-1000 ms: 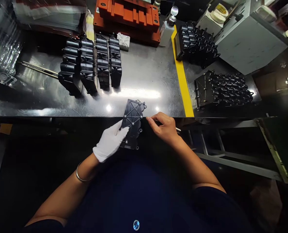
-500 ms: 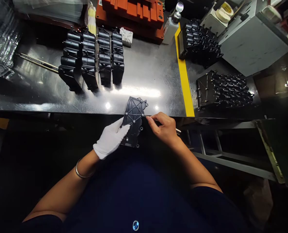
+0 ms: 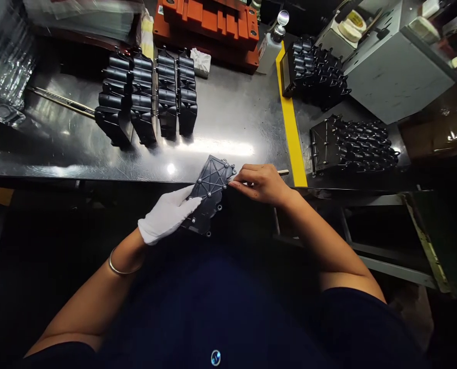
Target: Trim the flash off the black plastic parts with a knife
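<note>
My left hand (image 3: 169, 212), in a white glove, grips a flat black plastic part (image 3: 215, 177) with crossed ribs and small round bosses. The part is tilted, its upper end over the bench edge. My bare right hand (image 3: 264, 183) is closed around a thin tool (image 3: 283, 172), whose pale end sticks out behind the palm. Its fingertips are at the part's scalloped right edge. The tool's working tip is too small to make out.
Several similar black parts (image 3: 166, 97) stand on the metal bench (image 3: 232, 118). More black parts (image 3: 366, 143) lie beyond a yellow strip (image 3: 290, 123). At the back are an orange block (image 3: 209, 31) and a pump bottle (image 3: 269, 48); a grey metal box (image 3: 397, 72) is at right.
The black part has tilted further clockwise, its lower end swinging left. My right hand has turned and moved slightly up along the part's edge, and the tool's pale end now points right.
</note>
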Available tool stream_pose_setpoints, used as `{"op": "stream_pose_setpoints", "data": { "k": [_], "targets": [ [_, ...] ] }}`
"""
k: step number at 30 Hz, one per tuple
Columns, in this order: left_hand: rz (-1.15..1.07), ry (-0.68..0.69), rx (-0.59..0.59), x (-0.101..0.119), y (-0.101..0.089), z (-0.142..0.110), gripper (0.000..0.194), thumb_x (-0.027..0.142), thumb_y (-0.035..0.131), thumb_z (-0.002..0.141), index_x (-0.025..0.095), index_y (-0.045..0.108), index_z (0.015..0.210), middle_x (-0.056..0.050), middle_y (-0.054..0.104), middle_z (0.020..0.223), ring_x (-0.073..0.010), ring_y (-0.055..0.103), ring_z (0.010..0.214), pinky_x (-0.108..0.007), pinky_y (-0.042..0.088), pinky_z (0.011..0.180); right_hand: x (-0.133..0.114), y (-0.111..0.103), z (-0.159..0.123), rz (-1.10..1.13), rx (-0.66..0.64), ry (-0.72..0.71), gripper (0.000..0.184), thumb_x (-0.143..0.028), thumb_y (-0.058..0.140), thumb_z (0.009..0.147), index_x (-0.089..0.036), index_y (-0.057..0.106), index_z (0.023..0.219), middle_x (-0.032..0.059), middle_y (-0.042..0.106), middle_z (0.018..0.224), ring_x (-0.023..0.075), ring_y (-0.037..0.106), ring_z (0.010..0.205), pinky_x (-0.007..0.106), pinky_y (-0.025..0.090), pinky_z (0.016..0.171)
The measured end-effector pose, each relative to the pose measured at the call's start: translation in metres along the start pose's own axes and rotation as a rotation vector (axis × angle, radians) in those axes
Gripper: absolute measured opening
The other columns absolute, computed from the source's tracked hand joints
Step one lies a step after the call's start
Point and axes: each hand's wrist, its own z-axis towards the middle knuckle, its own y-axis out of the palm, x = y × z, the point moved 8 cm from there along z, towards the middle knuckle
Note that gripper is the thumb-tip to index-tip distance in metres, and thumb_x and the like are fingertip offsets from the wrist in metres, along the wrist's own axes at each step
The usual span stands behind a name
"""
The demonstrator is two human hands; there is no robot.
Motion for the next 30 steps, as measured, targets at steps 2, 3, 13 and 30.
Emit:
{"op": "stream_pose_setpoints", "data": {
  "k": [2,3,13,30],
  "targets": [
    [0.004,0.011,0.012,0.001,0.000,0.000,0.060,0.057,0.062,0.083,0.016,0.066,0.126,-0.009,0.075,0.112,-0.0302,0.068,0.103,-0.038,0.055,0.089,-0.002,-0.002,0.002,-0.099,0.022,0.016,0.037,-0.041,0.050,0.096,-0.019,0.065,0.070,0.0021,0.065,0.069,0.0109,0.055,0.060,0.026,0.029,0.053],
    [0.008,0.018,0.023,0.001,0.000,0.001,0.059,0.057,0.061,0.083,0.016,0.067,0.125,-0.009,0.075,0.112,-0.0304,0.068,0.104,-0.038,0.055,0.090,-0.003,-0.003,0.002,-0.144,0.046,0.032,0.038,-0.042,0.050,0.096,-0.019,0.065,0.068,0.0025,0.065,0.068,0.0113,0.054,0.060,0.027,0.027,0.052],
    [0.038,0.055,0.043,0.004,-0.002,0.002,0.056,0.056,0.061,0.085,0.016,0.068,0.124,-0.008,0.076,0.107,-0.0290,0.068,0.102,-0.036,0.054,0.090,-0.002,-0.002,-0.007,-0.122,0.184,0.140,0.037,-0.040,0.052,0.095,-0.019,0.067,0.070,0.0017,0.064,0.065,0.0100,0.052,0.055,0.025,0.029,0.051],
    [0.054,0.024,-0.016,0.001,0.000,-0.002,0.053,0.055,0.060,0.085,0.016,0.067,0.121,-0.006,0.075,0.106,-0.0253,0.068,0.095,-0.031,0.054,0.080,0.010,0.010,-0.028,0.438,0.171,0.301,0.031,-0.043,0.063,0.087,-0.016,0.068,0.073,0.0035,0.067,0.070,0.0111,0.057,0.063,0.024,0.042,0.060]
  ]
}}
